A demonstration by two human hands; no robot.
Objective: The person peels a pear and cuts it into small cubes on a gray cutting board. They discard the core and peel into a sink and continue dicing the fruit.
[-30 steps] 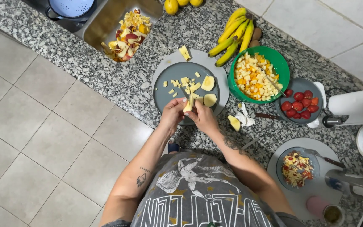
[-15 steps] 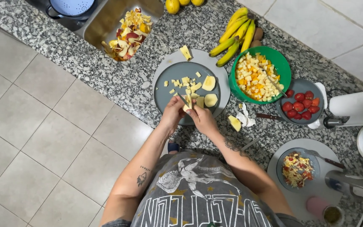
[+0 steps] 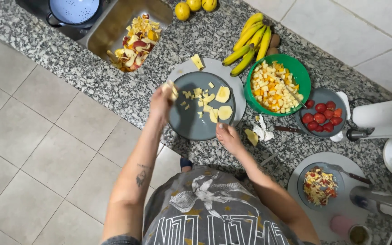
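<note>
Holding a pale fruit piece (image 3: 170,89) just off the left edge of the grey plate (image 3: 191,122), your left hand (image 3: 160,103) has its fingers closed on it. Your right hand (image 3: 228,137) rests at the plate's near rim with its fingers drawn together; whether they grip a knife you cannot tell from here. On the plate lie small fruit cubes (image 3: 198,94) and two larger pale slices (image 3: 223,102), toward its far right part. Right of the plate stands a green bowl (image 3: 301,76) full of diced fruit, with a bunch of bananas (image 3: 250,40) beyond the plate's far right edge. Further right of the bowl sits a dish of strawberries (image 3: 323,113). Far left of the plate, a sink (image 3: 110,31) holds fruit peelings (image 3: 134,43). All stand on the speckled stone surface (image 3: 69,59).
</note>
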